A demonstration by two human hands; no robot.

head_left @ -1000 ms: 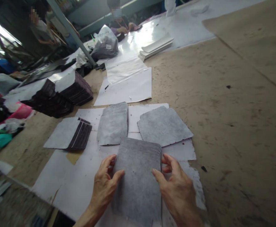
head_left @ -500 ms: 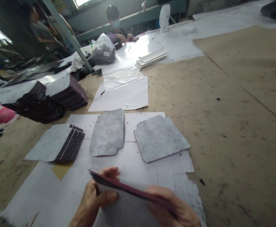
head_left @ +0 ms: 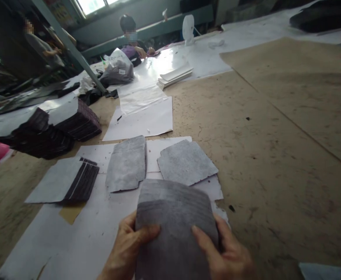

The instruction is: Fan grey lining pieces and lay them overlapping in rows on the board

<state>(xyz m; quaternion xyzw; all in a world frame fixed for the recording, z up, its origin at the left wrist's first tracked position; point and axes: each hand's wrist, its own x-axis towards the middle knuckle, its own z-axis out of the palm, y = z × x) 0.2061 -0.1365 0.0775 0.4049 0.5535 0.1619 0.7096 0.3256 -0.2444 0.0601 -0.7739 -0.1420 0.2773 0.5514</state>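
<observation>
Both hands grip a stack of grey fabric pieces (head_left: 176, 217) near the bottom of the view, its broad face turned up toward me. My left hand (head_left: 129, 245) is closed on the left edge, thumb on top. On the right edge, my right hand (head_left: 222, 249) is closed in the same way. Just beyond lie a grey notched stack (head_left: 126, 163) and another grey piece or stack (head_left: 187, 161), partly covered by the held one. To the left, a fanned stack (head_left: 56, 181) shows dark edges. White paper (head_left: 71, 241) lies beneath them.
Two tall dark-edged stacks (head_left: 77, 120) stand at the left, near a slanted metal post (head_left: 68, 42). Farther back are a plastic bag (head_left: 119, 68), folded white sheets (head_left: 174, 76), a small white fan (head_left: 188, 29) and a seated person (head_left: 129, 39). Brown paper (head_left: 289, 62) covers the right rear.
The held stack has tipped from nearly edge-on to showing its grey face. My hands have shifted to grip its two sides. The camera view has turned slightly right.
</observation>
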